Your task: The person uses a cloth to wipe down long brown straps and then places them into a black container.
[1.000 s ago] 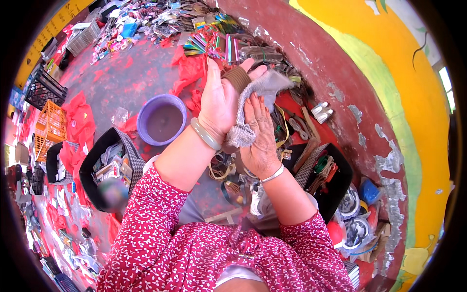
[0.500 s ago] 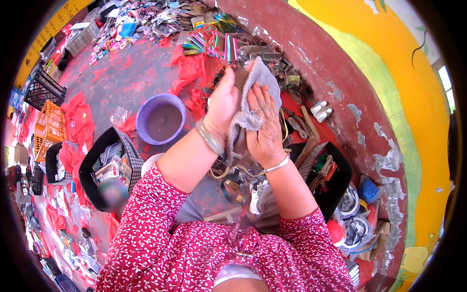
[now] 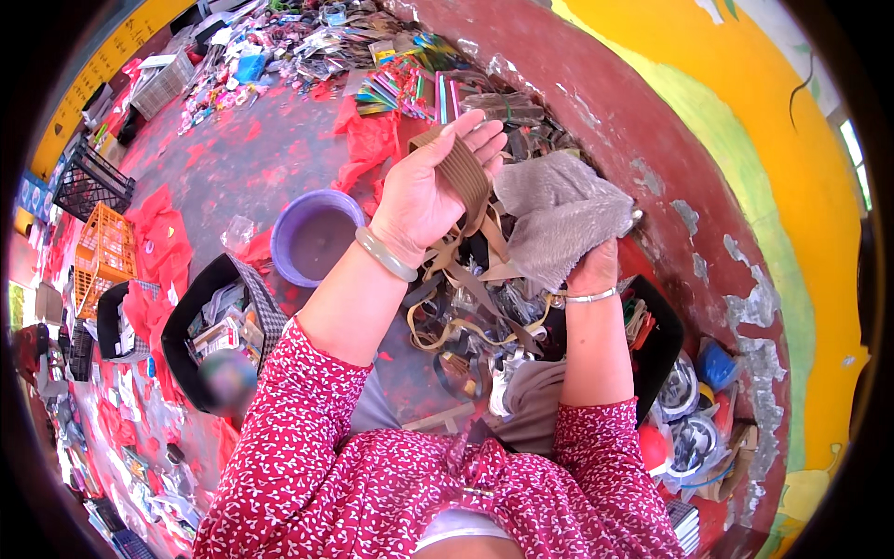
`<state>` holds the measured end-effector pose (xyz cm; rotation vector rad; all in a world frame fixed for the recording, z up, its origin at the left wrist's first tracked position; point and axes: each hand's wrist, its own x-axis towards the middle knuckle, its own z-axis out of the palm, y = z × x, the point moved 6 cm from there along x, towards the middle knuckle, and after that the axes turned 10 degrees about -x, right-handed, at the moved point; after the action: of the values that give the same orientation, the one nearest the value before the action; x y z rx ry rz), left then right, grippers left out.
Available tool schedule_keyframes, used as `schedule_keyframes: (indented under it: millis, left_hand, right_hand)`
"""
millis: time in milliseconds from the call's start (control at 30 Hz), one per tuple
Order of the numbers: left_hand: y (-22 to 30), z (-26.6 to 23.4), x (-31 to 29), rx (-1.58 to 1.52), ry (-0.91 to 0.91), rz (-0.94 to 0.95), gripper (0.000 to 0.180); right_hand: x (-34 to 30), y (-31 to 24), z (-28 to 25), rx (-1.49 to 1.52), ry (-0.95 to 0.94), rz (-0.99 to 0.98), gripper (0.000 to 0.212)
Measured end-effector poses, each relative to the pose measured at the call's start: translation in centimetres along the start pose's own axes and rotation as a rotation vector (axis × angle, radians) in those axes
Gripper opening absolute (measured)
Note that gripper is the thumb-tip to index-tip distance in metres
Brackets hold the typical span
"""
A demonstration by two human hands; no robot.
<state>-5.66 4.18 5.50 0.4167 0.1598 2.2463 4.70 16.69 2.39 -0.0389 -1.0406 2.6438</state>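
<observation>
My left hand is raised palm up, fingers mostly stretched out. Across its palm and under the thumb runs a wide brown ribbed strap, which hangs down on the side toward my right hand. Held up beside it is a grey cloth, gripped from below by my right hand; the cloth hides most of those fingers. Cloth and strap are apart. Beneath my hands lies a tangle of tan and brown straps on the floor.
A purple basin with murky water stands left of my left forearm. Black boxes of small goods flank me, one at left and one at right. Orange crate sits farther left. A peeling red wall rises at right.
My right hand has drawn the grey cloth away from my left hand, to the right and nearer me. The left palm has turned up, showing the brown strap across it.
</observation>
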Motion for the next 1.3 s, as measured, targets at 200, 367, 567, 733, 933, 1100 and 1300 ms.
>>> schedule_keyframes:
  millis: [200, 367, 567, 733, 933, 1100, 1300]
  left_hand:
    - [-3.9, 0.4, -0.4, 0.62, -0.11, -0.157, 0.037]
    - [-3.7, 2.4, -1.0, 1.773, -0.547, 0.172, 0.034]
    - [-3.7, 1.1, -1.1, 1.695, -0.56, -0.016, 0.034]
    - [-5.1, 0.5, -0.9, 1.048, -0.348, -0.311, 0.039]
    - [-3.9, 0.2, -0.5, 0.974, -0.16, -0.092, 0.039]
    - [-2.7, -0.5, -0.2, 0.867, 0.039, -0.049, 0.039]
    - [-2.1, -1.2, 0.6, 1.102, 0.057, -0.061, 0.04]
  right_hand:
    - [0.0, 2.8, 2.4, -0.339, -0.101, 0.124, 0.042]
    - [-0.8, 3.4, 0.5, -0.284, -0.206, 0.235, 0.047]
    - [-1.4, 4.1, 0.5, -0.237, -0.069, 0.352, 0.035]
    - [-1.1, 4.2, 0.7, -0.24, -0.072, 0.29, 0.035]
    - [-2.1, 4.3, 2.4, -0.252, -0.085, 0.435, 0.028]
    - [-2.5, 5.5, 2.2, -0.291, -0.035, 0.4, 0.023]
    - [-3.1, 4.9, 1.6, -0.498, -0.023, 0.445, 0.027]
